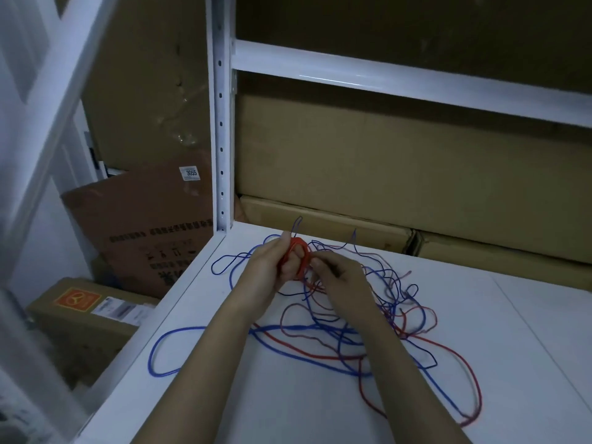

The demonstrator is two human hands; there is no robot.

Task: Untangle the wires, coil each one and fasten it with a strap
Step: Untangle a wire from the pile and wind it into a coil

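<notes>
A tangle of thin red wires (413, 344) and blue wires (179, 331) lies spread over the white shelf (320, 405). My left hand (272, 267) holds a small coil of red wire (304, 251) wound around its fingers, raised just above the shelf near the back left corner. My right hand (339, 277) is right beside the coil, its fingers curled and pinching a red strand that runs from the coil down into the tangle. No strap shows anywhere.
A white upright post (221, 123) stands at the shelf's back left corner, with a white crossbeam (400, 78) above. Cardboard boxes (384, 155) line the back. More boxes (141, 235) sit lower left, beyond the shelf's left edge.
</notes>
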